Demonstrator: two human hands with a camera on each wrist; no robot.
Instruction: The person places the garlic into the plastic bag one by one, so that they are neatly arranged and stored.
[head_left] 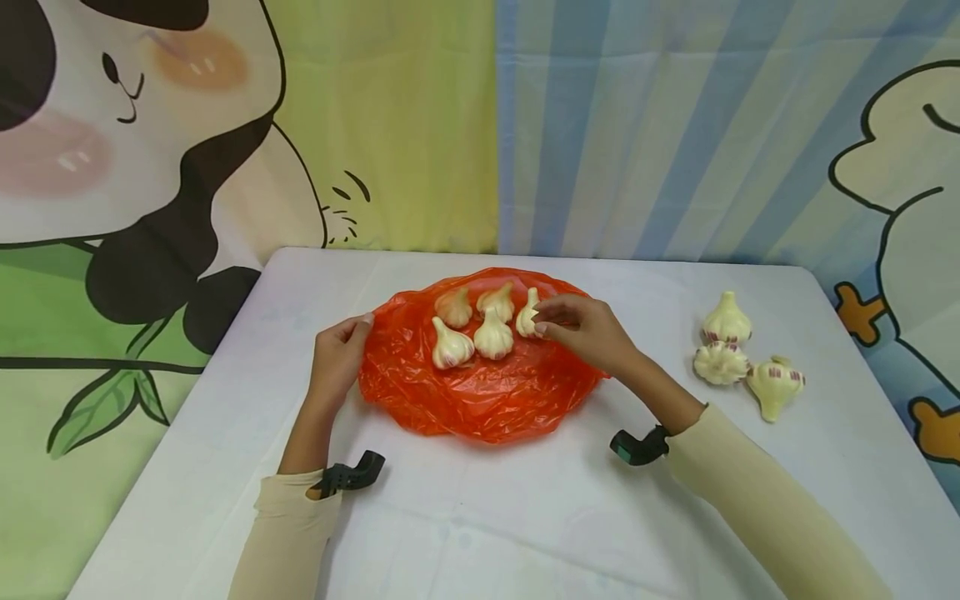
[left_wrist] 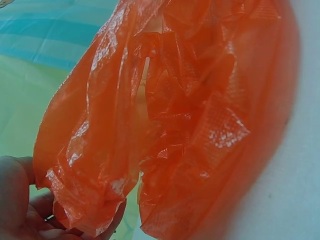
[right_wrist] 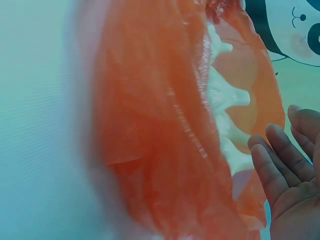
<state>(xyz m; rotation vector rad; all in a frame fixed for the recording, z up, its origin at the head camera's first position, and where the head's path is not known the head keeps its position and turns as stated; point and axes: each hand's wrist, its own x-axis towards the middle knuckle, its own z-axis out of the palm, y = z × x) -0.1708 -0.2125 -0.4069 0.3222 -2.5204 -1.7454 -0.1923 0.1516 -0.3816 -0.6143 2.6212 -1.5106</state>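
Note:
A crumpled red plastic bag point(head_left: 480, 400) lies spread on the table, its mouth facing up. Several garlic bulbs point(head_left: 493, 335) sit in it, and their pale stems point(right_wrist: 235, 95) show past the film in the right wrist view. My left hand point(head_left: 339, 354) pinches the bag's left edge between thumb and fingers; in the left wrist view, the bag point(left_wrist: 200, 130) hides part of those fingers. At the bag's right side is my right hand point(head_left: 585, 332), beside the rightmost bulb point(head_left: 527, 315). Its fingers point(right_wrist: 285, 155) are spread and loosely bent near a stem, gripping nothing.
Three more garlic bulbs point(head_left: 726, 321) lie grouped on the right of the white table point(head_left: 480, 533). Behind the table hangs a cartoon-printed curtain point(head_left: 390, 125). Each wrist carries a small black camera point(head_left: 641, 446).

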